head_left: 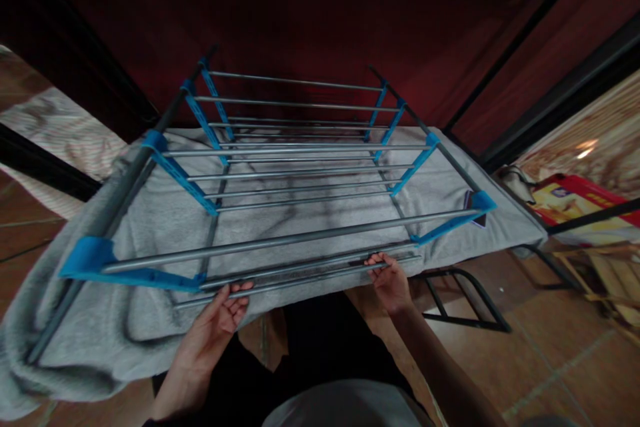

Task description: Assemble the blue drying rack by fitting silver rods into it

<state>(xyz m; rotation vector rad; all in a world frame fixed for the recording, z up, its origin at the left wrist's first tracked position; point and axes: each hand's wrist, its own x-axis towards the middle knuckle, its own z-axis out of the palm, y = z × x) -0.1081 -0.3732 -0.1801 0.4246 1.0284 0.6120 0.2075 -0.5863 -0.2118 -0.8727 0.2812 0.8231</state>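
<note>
A rack of grey metal rods (300, 239) with blue plastic brackets (90, 257) lies on a grey blanket. A loose thin metal rod (310, 279) runs along its near side, just in front of the rack's nearest low bar. My left hand (220, 317), palm up, has its fingers curled at the rod's left part. My right hand (390, 282) pinches the same rod near its right end. Both hands are closed on it, and the rod's ends stick out past them. The rod slopes slightly upward to the right in view.
The grey blanket (150, 213) covers a bed-like surface with a dark metal frame. A dark flat object (479, 219) lies by the right front bracket. A black metal ladder-like frame (467, 300) stands at right, and a red and yellow package (575, 203) lies beyond. A dark red panel (310, 20) closes the back.
</note>
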